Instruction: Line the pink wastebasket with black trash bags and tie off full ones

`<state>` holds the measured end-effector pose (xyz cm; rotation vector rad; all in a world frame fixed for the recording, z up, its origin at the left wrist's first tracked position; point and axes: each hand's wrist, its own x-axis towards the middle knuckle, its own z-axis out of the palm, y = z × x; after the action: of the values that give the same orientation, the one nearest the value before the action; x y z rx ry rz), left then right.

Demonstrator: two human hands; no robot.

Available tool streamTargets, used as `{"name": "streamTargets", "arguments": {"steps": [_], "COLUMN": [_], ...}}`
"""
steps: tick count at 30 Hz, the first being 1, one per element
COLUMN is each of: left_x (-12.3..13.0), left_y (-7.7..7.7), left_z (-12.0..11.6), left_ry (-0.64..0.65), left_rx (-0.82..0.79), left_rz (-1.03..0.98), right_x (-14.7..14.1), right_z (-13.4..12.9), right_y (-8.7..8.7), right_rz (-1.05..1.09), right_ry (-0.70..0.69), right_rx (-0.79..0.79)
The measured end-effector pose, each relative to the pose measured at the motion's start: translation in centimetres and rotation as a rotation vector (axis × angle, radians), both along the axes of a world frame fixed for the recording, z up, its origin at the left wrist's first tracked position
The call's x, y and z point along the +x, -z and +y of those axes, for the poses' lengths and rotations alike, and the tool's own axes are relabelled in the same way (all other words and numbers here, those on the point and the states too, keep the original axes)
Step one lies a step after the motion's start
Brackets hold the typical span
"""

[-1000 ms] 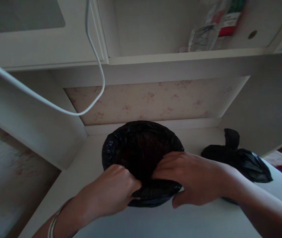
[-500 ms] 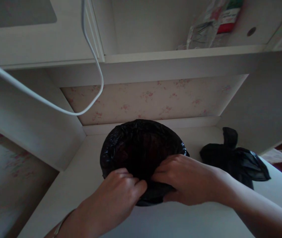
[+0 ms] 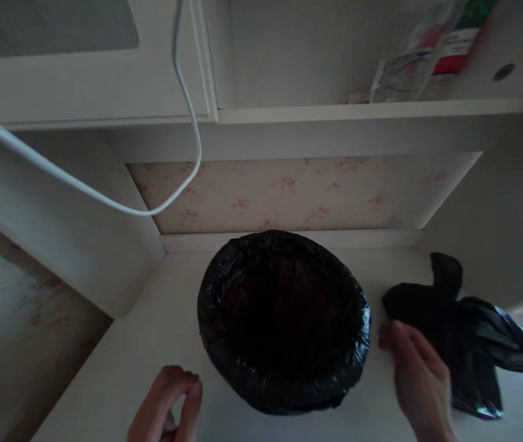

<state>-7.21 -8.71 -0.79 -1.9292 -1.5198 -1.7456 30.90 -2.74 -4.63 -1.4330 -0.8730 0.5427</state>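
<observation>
A round bin [image 3: 284, 393] stands on the white surface, lined with a black plastic bag whose edge is folded over the rim. Its dark inside faces me. My left hand [image 3: 164, 402] is off the bin at its lower left, thumb and fingertips brought together with nothing visible in them. To the right of the bin, apart from it, my right hand [image 3: 420, 380] has loosely bent fingers, slightly blurred, and holds nothing. Another black plastic bag [image 3: 468, 344] lies crumpled on the surface just beyond my right hand and is partly covered by it.
A white cable [image 3: 151, 212] hangs in a loop at the upper left. Above runs an open shelf [image 3: 289, 113] with clear plastic packaging [image 3: 399, 73] and a red-and-green labelled item [image 3: 457, 46]. White side panels and a floral-papered back wall [image 3: 289, 190] enclose the surface.
Both hands have let go of the bag at the bin's near rim and moved apart, left hand to the left, right hand to the right. The whole near rim now shows.
</observation>
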Motion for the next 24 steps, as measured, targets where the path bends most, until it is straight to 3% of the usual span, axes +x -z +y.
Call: {"name": "streamTargets", "arguments": {"steps": [3,5,7,9,12,18,21,24], "left_x": [-0.3,0.2,1.0,1.8,3.0,6.6,9.5,13.2], "left_y": [5.2,7.9,9.8,10.3,8.8,2.5,1.2,1.0], "left_z": [1.2,2.0,2.3,2.3,2.3,3.6,4.0,4.7], "left_ry": [0.015,0.057,0.110,0.159,0.213,0.514,0.573,0.602], "left_rx": [-0.380,-0.474,-0.494,-0.514,-0.548,-0.606,-0.601,-0.574], "left_rz": [-0.125,-0.103,0.029,0.243,0.473,0.592,0.604,0.615], "right_x": [-0.7,-1.3,-2.0,-2.7,-3.4,-3.6,-3.5,-3.6], "right_z": [0.6,0.5,0.2,-0.1,-0.4,-0.3,-0.2,-0.3], "right_y": [4.7,6.8,7.7,7.9,7.3,6.6,6.5,6.1], "right_rz": [-0.209,-0.492,-0.727,-0.832,-0.903,-0.997,-1.023,-1.041], "right_ry": [-0.153,-0.268,-0.353,-0.392,-0.403,-0.417,-0.432,-0.436], "right_rx": [-0.279,-0.388,-0.431,-0.427,-0.410,-0.415,-0.411,-0.388]}}
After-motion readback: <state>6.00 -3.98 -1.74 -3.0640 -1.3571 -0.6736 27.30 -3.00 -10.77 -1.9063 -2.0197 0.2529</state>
